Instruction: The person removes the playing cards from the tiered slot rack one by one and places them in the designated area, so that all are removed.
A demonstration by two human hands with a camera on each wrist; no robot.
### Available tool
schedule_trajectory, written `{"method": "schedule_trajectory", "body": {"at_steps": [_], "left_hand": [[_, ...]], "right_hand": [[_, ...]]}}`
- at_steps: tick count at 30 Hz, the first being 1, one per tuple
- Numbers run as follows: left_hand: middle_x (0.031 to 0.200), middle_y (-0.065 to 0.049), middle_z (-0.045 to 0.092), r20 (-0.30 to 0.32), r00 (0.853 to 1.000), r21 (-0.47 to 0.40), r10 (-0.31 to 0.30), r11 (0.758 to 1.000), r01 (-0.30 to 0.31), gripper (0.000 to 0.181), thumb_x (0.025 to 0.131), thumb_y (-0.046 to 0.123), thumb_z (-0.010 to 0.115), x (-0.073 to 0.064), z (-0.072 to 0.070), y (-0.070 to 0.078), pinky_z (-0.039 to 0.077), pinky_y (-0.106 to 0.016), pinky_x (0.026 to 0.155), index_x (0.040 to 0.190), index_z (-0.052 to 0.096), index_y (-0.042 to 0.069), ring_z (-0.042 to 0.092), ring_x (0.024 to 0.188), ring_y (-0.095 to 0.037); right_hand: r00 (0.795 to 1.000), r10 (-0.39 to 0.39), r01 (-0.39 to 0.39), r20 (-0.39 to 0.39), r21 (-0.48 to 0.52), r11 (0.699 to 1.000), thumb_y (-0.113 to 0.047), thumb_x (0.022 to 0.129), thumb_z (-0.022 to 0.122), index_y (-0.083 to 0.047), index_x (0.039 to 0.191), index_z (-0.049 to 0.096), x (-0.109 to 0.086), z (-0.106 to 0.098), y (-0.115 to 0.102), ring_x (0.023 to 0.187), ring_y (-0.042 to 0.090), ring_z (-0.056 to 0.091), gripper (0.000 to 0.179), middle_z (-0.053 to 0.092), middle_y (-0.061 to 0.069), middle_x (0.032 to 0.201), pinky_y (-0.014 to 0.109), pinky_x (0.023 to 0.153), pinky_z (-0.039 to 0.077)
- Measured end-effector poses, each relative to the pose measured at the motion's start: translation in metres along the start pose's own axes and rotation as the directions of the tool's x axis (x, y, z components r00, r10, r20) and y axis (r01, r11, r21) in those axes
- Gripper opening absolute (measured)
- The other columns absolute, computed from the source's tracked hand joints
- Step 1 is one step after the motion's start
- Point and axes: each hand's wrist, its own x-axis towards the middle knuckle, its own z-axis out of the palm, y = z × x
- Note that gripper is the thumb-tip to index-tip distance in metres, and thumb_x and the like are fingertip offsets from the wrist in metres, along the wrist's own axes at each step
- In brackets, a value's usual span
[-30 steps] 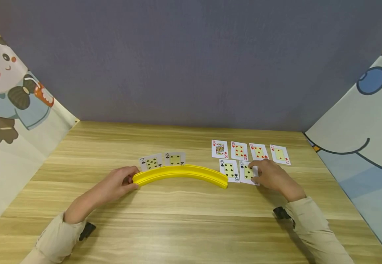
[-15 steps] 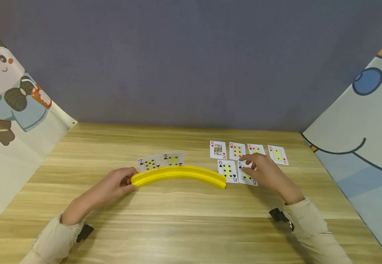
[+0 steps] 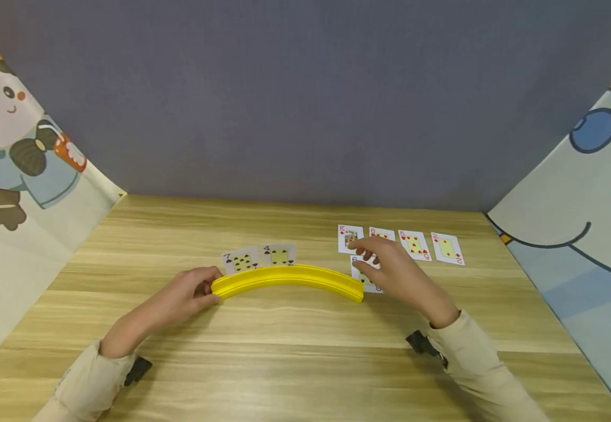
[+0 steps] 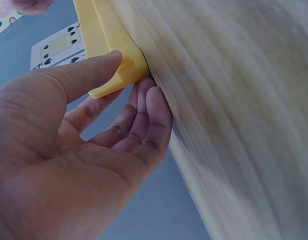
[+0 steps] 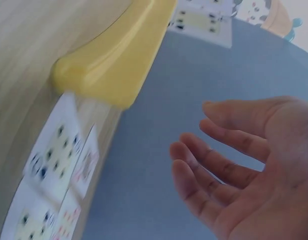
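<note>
My left hand (image 3: 184,290) pinches the left end of a curved yellow playing card holder (image 3: 287,272), thumb on the near side and fingertips behind and below, as the left wrist view shows. Standing in its groove are the seven of spades (image 3: 241,259) and the four of spades (image 3: 279,255). My right hand (image 3: 392,272) hovers past the holder's right end with loosely bent fingers and nothing between them. Below it lie the six of spades (image 5: 56,152) and the five of spades (image 5: 31,217), which the hand hides in the head view.
A row of red cards lies behind: king of diamonds (image 3: 348,235), six of hearts (image 3: 382,233), five of hearts (image 3: 413,245) and two of diamonds (image 3: 448,248). The wooden table (image 3: 263,363) meets a grey wall panel (image 3: 305,117) at the back.
My right hand has lifted off the five of spades and moved left over the six of spades, carrying nothing. The left hand and the card holder stay in place.
</note>
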Motion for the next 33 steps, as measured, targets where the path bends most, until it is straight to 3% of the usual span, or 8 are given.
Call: {"method": "schedule_trajectory", "body": {"at_steps": [11, 19, 22, 26, 33], "left_hand": [[0.089, 0.003, 0.062, -0.001, 1.0, 0.009, 0.012, 1.0, -0.012, 0.017, 0.089, 0.003, 0.073, -0.001, 0.0, -0.002, 0.052, -0.025, 0.066, 0.102, 0.064, 0.008, 0.055, 0.076, -0.011], [0.087, 0.004, 0.061, -0.01, 1.0, 0.015, 0.006, 1.0, -0.006, 0.017, 0.089, 0.003, 0.073, -0.003, 0.0, -0.002, 0.05, -0.024, 0.064, 0.102, 0.064, 0.009, 0.054, 0.074, -0.011], [0.085, 0.006, 0.059, -0.01, 1.0, 0.024, 0.009, 1.0, -0.008, 0.017, 0.089, 0.004, 0.073, -0.003, 0.0, -0.002, 0.048, -0.024, 0.063, 0.101, 0.064, 0.01, 0.052, 0.073, -0.01], [0.084, 0.006, 0.058, -0.014, 1.0, 0.027, 0.018, 0.999, -0.017, 0.016, 0.09, 0.005, 0.073, -0.001, 0.001, -0.002, 0.047, -0.024, 0.063, 0.101, 0.064, 0.011, 0.052, 0.073, -0.011], [0.086, 0.005, 0.06, -0.014, 1.0, 0.02, 0.007, 1.0, -0.007, 0.016, 0.09, 0.005, 0.073, 0.0, 0.0, 0.0, 0.048, -0.024, 0.063, 0.102, 0.064, 0.01, 0.052, 0.074, -0.012]], "right_hand": [[0.995, -0.104, 0.104, 0.004, 0.072, 0.992, -0.012, 0.095, 0.068, -0.012, 0.107, 0.067, 0.029, 0.014, -0.039, 0.095, 0.015, 0.062, 0.012, 0.068, -0.001, 0.106, 0.035, 0.081, 0.054], [0.988, -0.143, 0.135, 0.061, 0.118, 0.984, -0.016, 0.096, 0.067, -0.01, 0.118, 0.069, 0.038, 0.032, -0.049, 0.121, 0.024, 0.056, 0.022, 0.062, 0.007, 0.131, 0.041, 0.09, 0.053], [0.987, -0.13, 0.115, 0.096, 0.142, 0.983, -0.018, 0.097, 0.066, -0.011, 0.124, 0.068, 0.038, 0.04, -0.049, 0.132, 0.026, 0.049, 0.028, 0.055, 0.009, 0.142, 0.045, 0.101, 0.047], [0.982, -0.145, 0.123, 0.121, 0.172, 0.977, -0.018, 0.096, 0.068, -0.011, 0.128, 0.065, 0.04, 0.05, -0.047, 0.136, 0.027, 0.045, 0.033, 0.053, 0.008, 0.144, 0.045, 0.105, 0.044], [0.981, -0.16, 0.14, 0.113, 0.163, 0.977, -0.014, 0.094, 0.07, -0.008, 0.131, 0.062, 0.042, 0.058, -0.049, 0.129, 0.024, 0.051, 0.038, 0.057, 0.006, 0.139, 0.04, 0.096, 0.051]]}}
